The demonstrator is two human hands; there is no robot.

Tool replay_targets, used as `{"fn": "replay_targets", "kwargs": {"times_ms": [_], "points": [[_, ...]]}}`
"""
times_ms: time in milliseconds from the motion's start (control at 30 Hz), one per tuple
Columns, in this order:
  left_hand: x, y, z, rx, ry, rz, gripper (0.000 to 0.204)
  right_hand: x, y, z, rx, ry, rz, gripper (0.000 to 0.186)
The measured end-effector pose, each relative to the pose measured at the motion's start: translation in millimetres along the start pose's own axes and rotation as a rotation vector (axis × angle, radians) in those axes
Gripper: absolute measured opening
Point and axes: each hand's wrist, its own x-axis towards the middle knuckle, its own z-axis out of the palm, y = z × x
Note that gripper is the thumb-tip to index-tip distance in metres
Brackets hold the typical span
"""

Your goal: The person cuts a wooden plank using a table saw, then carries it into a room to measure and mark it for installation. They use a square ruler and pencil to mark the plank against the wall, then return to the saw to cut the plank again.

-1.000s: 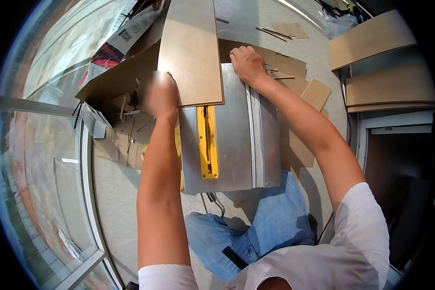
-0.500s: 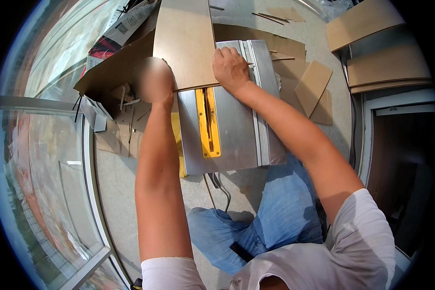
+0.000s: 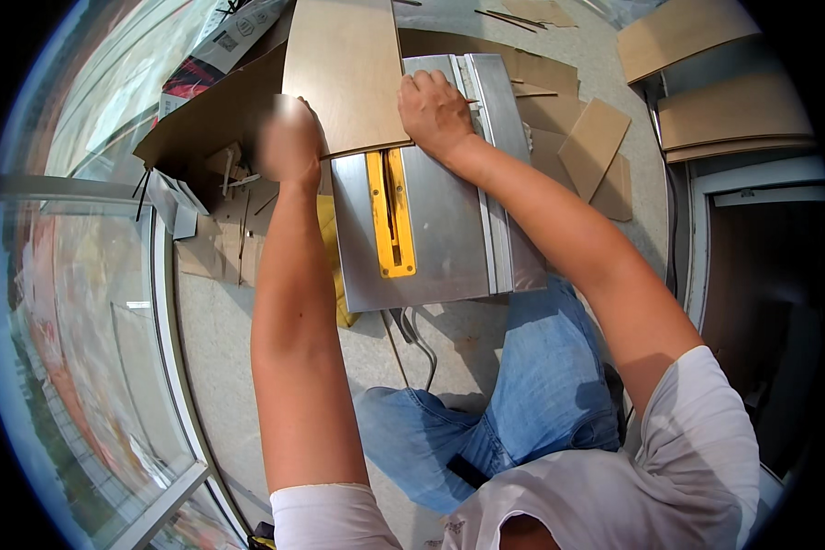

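Observation:
A long plywood board [image 3: 344, 64] lies across the far part of a small table saw [image 3: 449, 238] with a grey metal top and a yellow blade insert [image 3: 390, 215]. My left hand [image 3: 289, 142] grips the board's near left corner, off the saw's left edge. My right hand [image 3: 435, 110] presses flat on the board's near right corner, beside the saw's metal fence rail [image 3: 500, 137]. The board's near edge sits just past the far end of the yellow insert.
Brown cardboard [image 3: 206, 119] and wood offcuts [image 3: 596, 147] lie on the concrete floor around the saw. Stacked boards [image 3: 733, 115] rest at the upper right. A glass railing [image 3: 92, 302] runs along the left. A cable [image 3: 417, 339] trails below the saw, near my jeans-clad knees.
The board has slid farther away across the saw, uncovering more of the yellow insert. Both hands followed it forward, staying on its near corners.

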Motion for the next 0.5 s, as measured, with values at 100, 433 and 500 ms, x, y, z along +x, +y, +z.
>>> {"fn": "replay_targets", "kwargs": {"times_ms": [100,433,500], "points": [[3.0,-13.1,11.4,-0.11,0.09,0.066,0.05,1.5,-2.1,1.3,-0.004,0.018,0.004,0.015],[-0.9,-22.6,20.1,-0.156,0.219,0.13,0.051,-2.2,-7.2,-7.4,0.002,-0.029,0.021,0.016],[1.4,-24.5,18.0,-0.033,0.249,0.112,0.05,-0.9,-9.9,-8.3,0.0,-0.04,0.02,0.015]]}}
